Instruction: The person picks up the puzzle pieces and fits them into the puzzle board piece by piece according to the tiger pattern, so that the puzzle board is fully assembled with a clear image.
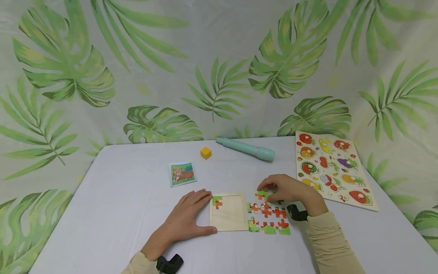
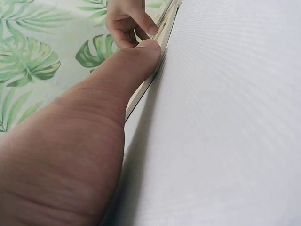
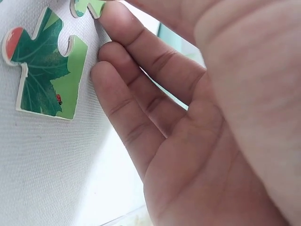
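Observation:
My left hand rests at the left side of a square wooden puzzle tray, fingertips at its upper left corner and thumb at its lower left corner. One green and orange puzzle piece lies in the tray's upper left corner. My right hand is over the loose pieces right of the tray, fingers slightly bent, fingertips right at a green-edged puzzle piece. In the right wrist view a leaf-patterned puzzle piece with a ladybird lies flat beside the fingers. Several orange and green pieces lie below this hand.
A picture card with a brown animal lies behind the left hand. Farther back are a yellow cube and a mint-green stick with a thicker end. On the right stands out a fruit peg board close to the right forearm.

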Action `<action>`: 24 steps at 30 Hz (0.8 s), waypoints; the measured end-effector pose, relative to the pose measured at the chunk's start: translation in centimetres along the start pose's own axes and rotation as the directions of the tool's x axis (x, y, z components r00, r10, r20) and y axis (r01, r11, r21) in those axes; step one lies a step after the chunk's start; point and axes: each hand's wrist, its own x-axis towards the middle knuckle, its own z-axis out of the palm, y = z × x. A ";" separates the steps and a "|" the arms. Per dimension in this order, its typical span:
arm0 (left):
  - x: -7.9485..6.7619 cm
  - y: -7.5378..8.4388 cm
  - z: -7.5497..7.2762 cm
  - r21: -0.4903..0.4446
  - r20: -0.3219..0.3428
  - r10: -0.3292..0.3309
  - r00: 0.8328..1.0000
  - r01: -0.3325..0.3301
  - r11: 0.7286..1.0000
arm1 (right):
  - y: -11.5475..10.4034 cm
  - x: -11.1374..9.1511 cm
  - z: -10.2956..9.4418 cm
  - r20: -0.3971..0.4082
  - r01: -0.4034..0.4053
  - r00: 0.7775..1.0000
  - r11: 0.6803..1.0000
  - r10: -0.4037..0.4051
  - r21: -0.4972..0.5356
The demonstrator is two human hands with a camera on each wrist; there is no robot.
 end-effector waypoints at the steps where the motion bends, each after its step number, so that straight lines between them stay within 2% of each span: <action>1: 0.0 0.0 0.0 -0.001 0.000 -0.001 1.000 0.001 1.000 | 0.0 0.0 0.0 -0.003 -0.005 1.000 1.000 0.005 -0.006; 10: 0.0 0.1 0.0 -0.001 0.006 -0.012 1.000 0.012 1.000 | -0.1 0.2 0.1 -0.021 -0.015 1.000 0.998 0.014 -0.057; 24: -0.1 0.0 0.1 -0.001 0.000 -0.007 1.000 0.007 1.000 | 0.2 0.3 0.2 -0.047 0.017 0.999 0.998 -0.020 -0.063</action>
